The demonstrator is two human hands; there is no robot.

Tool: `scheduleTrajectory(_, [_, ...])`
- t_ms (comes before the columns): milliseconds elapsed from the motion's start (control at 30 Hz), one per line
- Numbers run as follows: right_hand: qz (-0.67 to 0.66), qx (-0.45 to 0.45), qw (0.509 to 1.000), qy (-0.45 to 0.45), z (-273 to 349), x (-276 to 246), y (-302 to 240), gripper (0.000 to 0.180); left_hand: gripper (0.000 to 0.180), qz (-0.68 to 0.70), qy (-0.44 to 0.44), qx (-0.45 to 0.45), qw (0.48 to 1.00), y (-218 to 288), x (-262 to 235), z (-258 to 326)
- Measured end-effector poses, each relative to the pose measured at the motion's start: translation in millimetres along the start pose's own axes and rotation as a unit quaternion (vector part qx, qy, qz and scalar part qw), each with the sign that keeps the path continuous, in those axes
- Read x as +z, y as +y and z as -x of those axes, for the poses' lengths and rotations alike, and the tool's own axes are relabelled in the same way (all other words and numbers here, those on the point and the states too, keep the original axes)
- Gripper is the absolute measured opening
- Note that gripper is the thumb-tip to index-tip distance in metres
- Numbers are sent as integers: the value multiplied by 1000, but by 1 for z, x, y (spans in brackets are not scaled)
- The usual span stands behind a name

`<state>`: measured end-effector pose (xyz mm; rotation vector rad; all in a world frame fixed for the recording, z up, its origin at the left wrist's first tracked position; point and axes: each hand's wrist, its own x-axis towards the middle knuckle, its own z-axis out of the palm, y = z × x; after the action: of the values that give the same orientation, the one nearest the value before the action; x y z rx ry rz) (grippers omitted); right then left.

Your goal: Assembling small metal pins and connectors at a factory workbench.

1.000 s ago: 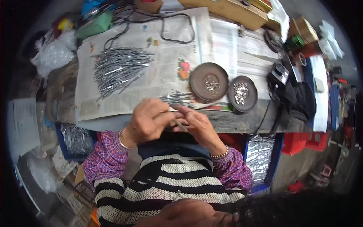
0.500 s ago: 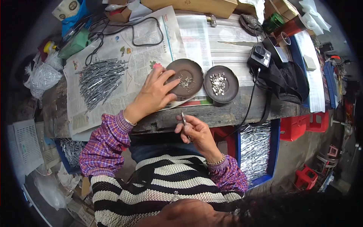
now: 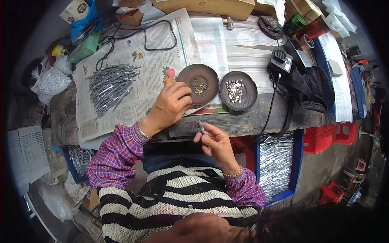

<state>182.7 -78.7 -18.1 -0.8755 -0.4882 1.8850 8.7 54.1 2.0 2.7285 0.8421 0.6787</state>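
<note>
My left hand [image 3: 172,104] is beside the left edge of a brown round dish [image 3: 187,75]. Its fingers are curled together, and whatever they pinch, if anything, is hidden. Small thin metal pins [image 3: 199,89] lie loose in that dish. Just in front of the bench edge, my right hand [image 3: 216,145] grips a slim, pointed silvery metal piece [image 3: 201,126] between thumb and fingers. A second brown dish [image 3: 250,87] stands to the right of the first, with small shiny round metal bits [image 3: 235,91] in it. Dark slender metal pieces [image 3: 113,87] lie piled on newspaper [image 3: 156,60] at the left.
A blue tray [image 3: 298,162] full of shiny metal pieces stands low at the right; another blue tray [image 3: 72,164] is low at the left. On the bench are a black boxy device [image 3: 280,60] with a cable, a hammer [image 3: 229,23] and a black bag [image 3: 310,87].
My left hand has drawn back from over the pins to the dish's left edge, its fingers now curled in. My right hand still holds the metal piece, barely moved.
</note>
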Motion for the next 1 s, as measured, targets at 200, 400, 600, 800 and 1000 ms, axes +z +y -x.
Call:
scheduleTrajectory(200, [19,-26,999,17,2,-6,3,37,15,148,53,-55,986,5,-9,3])
scheduleTrajectory(400, [-62,-36,997,12,-2,-5,5,36,11,299,37,-152,941,23,-18,17])
scheduleTrajectory(600, [93,-121,987,46,-3,3,11,34,11,355,-15,-214,910,32,-22,24])
scheduleTrajectory(800, [143,-127,980,60,-2,6,12,33,12,381,-46,-242,891,32,-20,29])
scheduleTrajectory(1000, [130,-95,986,53,1,11,9,34,12,412,-62,-293,861,32,-19,35])
